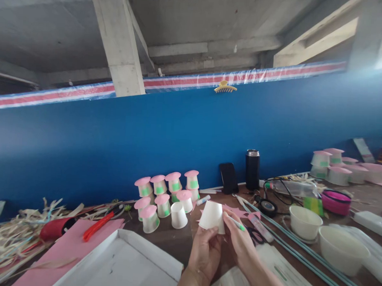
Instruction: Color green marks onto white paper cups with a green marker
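A plain white paper cup (212, 215) is held upside down in front of me, its wider rim toward my body. My left hand (207, 248) is closed around its lower side. My right hand (237, 239) is at the cup's right edge, with a slim white marker with a green end (236, 223) held in its fingers. Just beyond, another bare white cup (178, 215) stands upside down on the table. Beside it are several cups topped with pink paper discs and marked with green patches, such as this pink-topped cup (150, 220); some are stacked.
A white box lid (120, 263) and pink paper (73, 243) lie to the left, with red-handled scissors (98, 226). Right of my hands are a glue bottle (260, 227), long blue-green rods (288, 237) and white bowls (305, 222). A phone (228, 178) and black flask (252, 169) stand against the blue partition (178, 134).
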